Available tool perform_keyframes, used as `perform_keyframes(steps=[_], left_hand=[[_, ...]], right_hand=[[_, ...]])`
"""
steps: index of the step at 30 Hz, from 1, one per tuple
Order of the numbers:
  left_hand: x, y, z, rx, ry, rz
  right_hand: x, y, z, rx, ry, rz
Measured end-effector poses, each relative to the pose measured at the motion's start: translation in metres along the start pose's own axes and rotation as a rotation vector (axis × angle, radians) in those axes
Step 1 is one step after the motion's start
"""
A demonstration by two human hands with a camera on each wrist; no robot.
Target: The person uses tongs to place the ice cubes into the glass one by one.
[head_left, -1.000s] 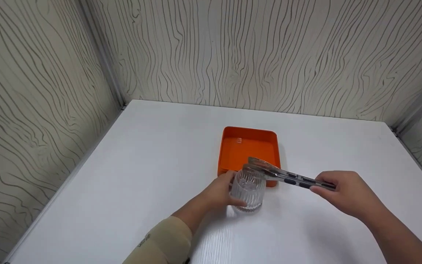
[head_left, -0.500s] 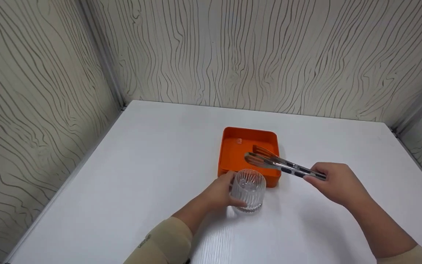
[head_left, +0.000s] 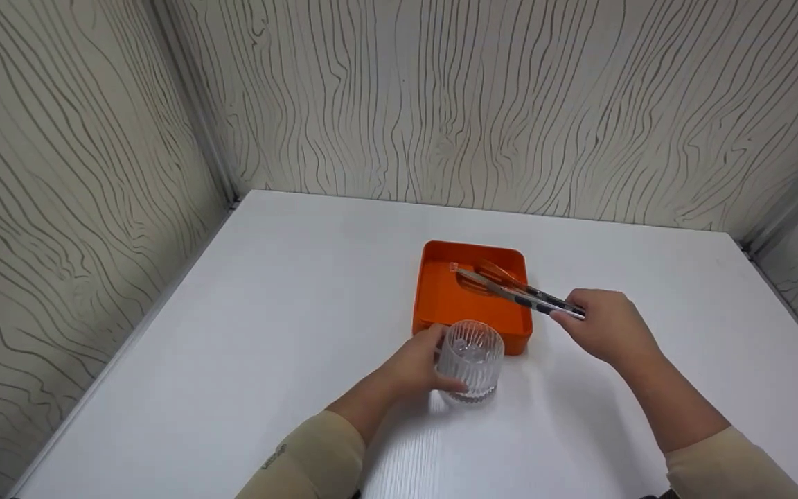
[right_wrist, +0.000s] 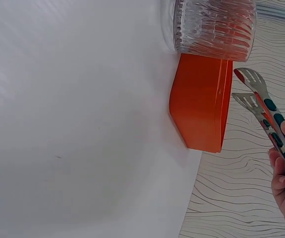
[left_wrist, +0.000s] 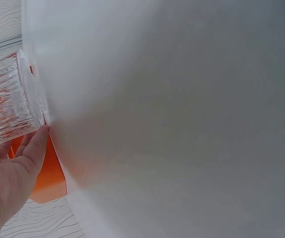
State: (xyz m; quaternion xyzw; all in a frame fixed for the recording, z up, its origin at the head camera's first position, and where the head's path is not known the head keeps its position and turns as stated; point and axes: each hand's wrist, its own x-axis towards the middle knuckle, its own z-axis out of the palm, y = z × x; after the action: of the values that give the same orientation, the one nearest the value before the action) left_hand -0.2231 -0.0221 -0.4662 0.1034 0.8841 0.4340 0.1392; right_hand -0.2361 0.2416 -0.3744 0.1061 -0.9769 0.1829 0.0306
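Observation:
My left hand (head_left: pixel 409 364) holds a ribbed clear drinking glass (head_left: pixel 472 367) upright on the table, thumb in front and fingers behind. Several small clear pieces show inside the glass. Just behind it stands an orange tray (head_left: pixel 437 301). One small clear cube (head_left: pixel 454 266) lies near the tray's far left corner. My right hand (head_left: pixel 610 326) grips a pair of metal serving tongs (head_left: pixel 520 296) with dark inlays. The tongs' slotted tips are apart over the tray, the nearer one overlapping the cube's edge in the head view. Nothing shows between the tips in the right wrist view.
A white table (head_left: pixel 302 291) carries these things. Wood-grain panels (head_left: pixel 440 104) close it in at the back and on both sides. In the right wrist view, the glass stands close against the tray's wall (right_wrist: pixel 197 104).
My right hand has moved the tongs from over the glass, forward and left into the tray's area; their tips have spread apart. My left hand and the glass have stayed put.

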Motion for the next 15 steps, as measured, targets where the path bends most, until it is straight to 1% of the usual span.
perform_keyframes(steps=[8,15], left_hand=[[0.000,0.001,0.001,-0.011,-0.003,-0.009],[0.001,0.001,0.001,-0.005,-0.001,-0.011]], right_hand=[[0.014,-0.010,0.009,0.040,-0.037,0.103],[0.024,-0.016,0.022,0.061,-0.059,0.165]])
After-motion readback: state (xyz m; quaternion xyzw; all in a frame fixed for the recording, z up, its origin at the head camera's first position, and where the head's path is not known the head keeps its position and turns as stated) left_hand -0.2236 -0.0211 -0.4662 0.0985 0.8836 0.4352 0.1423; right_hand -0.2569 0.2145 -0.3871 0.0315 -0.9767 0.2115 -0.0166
